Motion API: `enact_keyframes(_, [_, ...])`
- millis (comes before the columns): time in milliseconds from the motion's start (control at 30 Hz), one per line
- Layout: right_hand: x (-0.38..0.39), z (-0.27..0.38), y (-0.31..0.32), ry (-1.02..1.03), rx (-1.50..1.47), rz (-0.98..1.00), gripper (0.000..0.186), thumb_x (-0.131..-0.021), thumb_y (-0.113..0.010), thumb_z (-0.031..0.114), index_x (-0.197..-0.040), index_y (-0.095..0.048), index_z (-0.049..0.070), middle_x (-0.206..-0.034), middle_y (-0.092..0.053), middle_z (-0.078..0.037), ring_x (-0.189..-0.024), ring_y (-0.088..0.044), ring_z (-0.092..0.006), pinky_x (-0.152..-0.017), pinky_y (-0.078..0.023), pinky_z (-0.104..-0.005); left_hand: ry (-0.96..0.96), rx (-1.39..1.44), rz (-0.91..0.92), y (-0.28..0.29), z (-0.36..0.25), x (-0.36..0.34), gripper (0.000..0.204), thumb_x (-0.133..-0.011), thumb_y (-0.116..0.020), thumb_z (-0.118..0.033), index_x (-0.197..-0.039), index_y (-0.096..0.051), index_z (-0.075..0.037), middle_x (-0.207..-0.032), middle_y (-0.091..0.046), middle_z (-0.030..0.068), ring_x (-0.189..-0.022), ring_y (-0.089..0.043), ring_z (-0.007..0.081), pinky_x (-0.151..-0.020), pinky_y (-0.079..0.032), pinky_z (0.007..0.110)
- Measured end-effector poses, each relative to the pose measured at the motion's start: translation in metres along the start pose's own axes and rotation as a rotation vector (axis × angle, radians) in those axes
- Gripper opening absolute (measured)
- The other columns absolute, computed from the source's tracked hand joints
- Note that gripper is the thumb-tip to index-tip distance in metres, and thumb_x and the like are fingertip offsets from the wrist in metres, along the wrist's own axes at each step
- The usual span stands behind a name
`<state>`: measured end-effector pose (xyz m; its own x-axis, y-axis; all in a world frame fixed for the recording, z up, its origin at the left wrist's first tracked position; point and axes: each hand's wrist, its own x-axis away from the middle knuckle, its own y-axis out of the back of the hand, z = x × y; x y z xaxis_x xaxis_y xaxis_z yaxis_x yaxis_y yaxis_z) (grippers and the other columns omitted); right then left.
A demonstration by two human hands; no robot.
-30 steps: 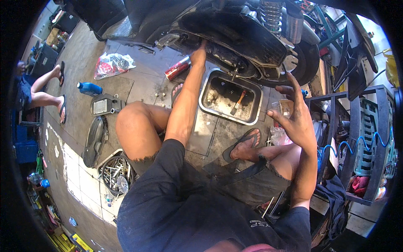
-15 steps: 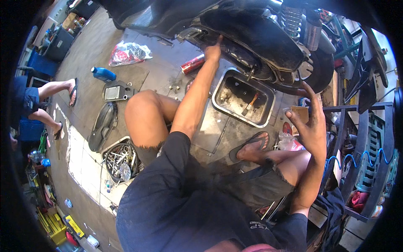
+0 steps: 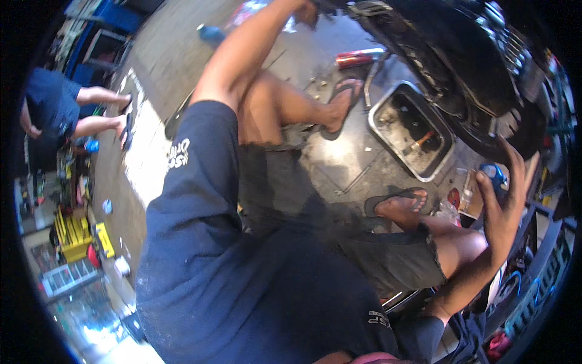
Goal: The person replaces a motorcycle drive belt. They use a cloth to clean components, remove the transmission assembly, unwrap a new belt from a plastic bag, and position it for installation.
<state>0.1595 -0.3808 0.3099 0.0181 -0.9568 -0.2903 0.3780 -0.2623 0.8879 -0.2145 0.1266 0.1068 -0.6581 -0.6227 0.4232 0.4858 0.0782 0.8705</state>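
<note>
My left arm reaches up to the top edge, where my left hand (image 3: 307, 13) is beside the dark underside of a motorcycle (image 3: 451, 57). Its fingers are blurred, so I cannot see whether they hold anything. Over on the right, my right hand (image 3: 507, 197) is raised near the rear wheel (image 3: 526, 130), thumb and fingers spread around nothing. Below the motorcycle sits a metal drain pan (image 3: 398, 150) with dark residue in it. A paintbrush (image 3: 421, 141) with an orange-brown handle lies inside the pan.
A red can (image 3: 359, 58) lies on the floor near my foot. Beyond my left arm is a blue bottle (image 3: 210, 34). Another person (image 3: 54, 103) is at the left, above a yellow toolbox (image 3: 76, 235). A dark metal rack (image 3: 548, 212) stands on the right.
My view has turned and shifted, so the motorcycle and pan now appear further right. My left hand has drawn away from the motorcycle's side. My right hand keeps its spread pose.
</note>
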Motion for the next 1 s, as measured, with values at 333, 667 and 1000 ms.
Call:
enact_keyframes(333, [-0.008, -0.003, -0.01, -0.146, -0.069, 0.075, 0.05, -0.091, -0.07, 0.011, -0.136, -0.056, -0.002, -0.135, -0.058, -0.015, -0.131, -0.049, -0.0288, -0.115, -0.031, -0.0384, 0.316, 0.97, -0.654, -0.082, -0.182, 0.226, 0.038, -0.097, -0.058, -0.038, -0.118, -0.062, -0.006, -0.107, -0.069, 0.02, -0.102, -0.066, 0.038, -0.089, -0.052, 0.047])
enact_keyframes(667, [-0.037, 0.02, -0.05, -0.118, -0.006, 0.263, 0.049, -0.092, -0.071, 0.016, -0.135, -0.055, -0.003, -0.136, -0.059, -0.016, -0.127, -0.054, -0.0289, -0.112, -0.037, -0.0398, 0.29, 0.963, -0.245, -0.326, -0.304, 0.259, 0.055, -0.086, -0.072, -0.026, -0.134, -0.053, -0.007, -0.138, -0.05, 0.0176, -0.133, -0.046, 0.0406, -0.108, -0.041, 0.05])
enact_keyframes(1000, [-0.056, 0.03, -0.059, -0.1, -0.027, 0.28, 0.049, -0.092, -0.072, 0.012, -0.136, -0.056, -0.002, -0.137, -0.059, -0.017, -0.129, -0.054, -0.0296, -0.112, -0.039, -0.041, 1.023, 1.255, -0.457, -0.313, -0.248, 0.322, 0.022, -0.097, -0.057, -0.021, -0.11, -0.067, -0.006, -0.107, -0.07, 0.0213, -0.098, -0.068, 0.0379, -0.085, -0.053, 0.045])
